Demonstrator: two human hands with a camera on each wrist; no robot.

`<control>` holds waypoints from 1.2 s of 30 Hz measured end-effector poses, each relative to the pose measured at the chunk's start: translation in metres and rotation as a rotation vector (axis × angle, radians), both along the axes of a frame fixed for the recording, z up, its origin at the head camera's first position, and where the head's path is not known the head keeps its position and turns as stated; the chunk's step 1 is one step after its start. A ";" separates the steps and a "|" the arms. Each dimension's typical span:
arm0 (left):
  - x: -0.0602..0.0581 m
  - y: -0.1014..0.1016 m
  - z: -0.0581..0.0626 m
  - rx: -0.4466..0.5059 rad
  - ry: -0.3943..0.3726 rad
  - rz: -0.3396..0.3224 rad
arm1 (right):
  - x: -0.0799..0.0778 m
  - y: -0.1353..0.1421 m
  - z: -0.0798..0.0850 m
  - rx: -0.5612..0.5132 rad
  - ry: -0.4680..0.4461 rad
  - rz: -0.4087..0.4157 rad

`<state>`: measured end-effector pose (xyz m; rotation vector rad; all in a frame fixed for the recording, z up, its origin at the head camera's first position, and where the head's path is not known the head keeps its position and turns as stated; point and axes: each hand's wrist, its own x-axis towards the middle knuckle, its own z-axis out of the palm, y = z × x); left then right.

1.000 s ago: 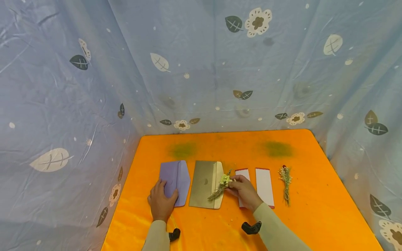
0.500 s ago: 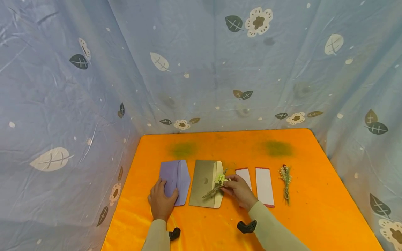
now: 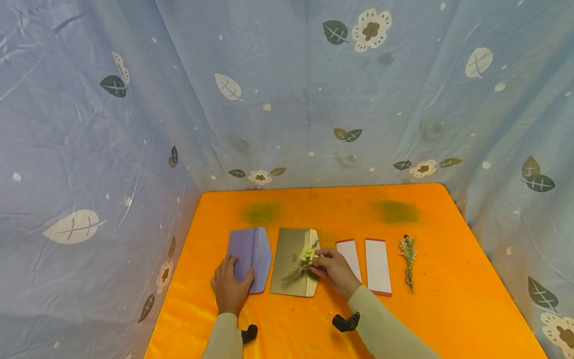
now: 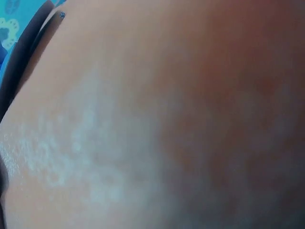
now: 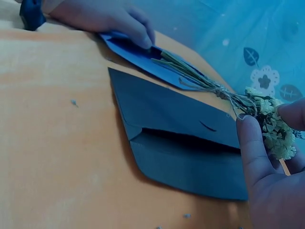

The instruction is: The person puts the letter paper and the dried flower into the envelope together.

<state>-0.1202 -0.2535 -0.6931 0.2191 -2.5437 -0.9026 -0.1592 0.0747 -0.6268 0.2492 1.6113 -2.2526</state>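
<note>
Over the orange tabletop, the right grip, pinching yellow flowers, has shifted leftward.

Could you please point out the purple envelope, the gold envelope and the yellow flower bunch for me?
Purple envelope (image 3: pixel 245 253), head view: on its body, beside the flap.
Gold envelope (image 3: pixel 288 254), head view: on its body.
Yellow flower bunch (image 5: pixel 220 91), right wrist view: on its tied stems.

Purple env: smooth matt ppr
</note>
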 end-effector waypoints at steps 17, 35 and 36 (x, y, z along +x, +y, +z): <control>0.001 0.000 0.002 0.039 0.039 0.002 | -0.005 -0.029 0.009 -0.015 0.016 0.062; 0.001 -0.002 -0.002 0.116 0.093 0.031 | -0.003 -0.055 0.003 -0.016 0.012 0.076; 0.001 -0.002 -0.002 0.119 0.103 0.027 | -0.003 -0.056 0.004 -0.015 0.015 0.078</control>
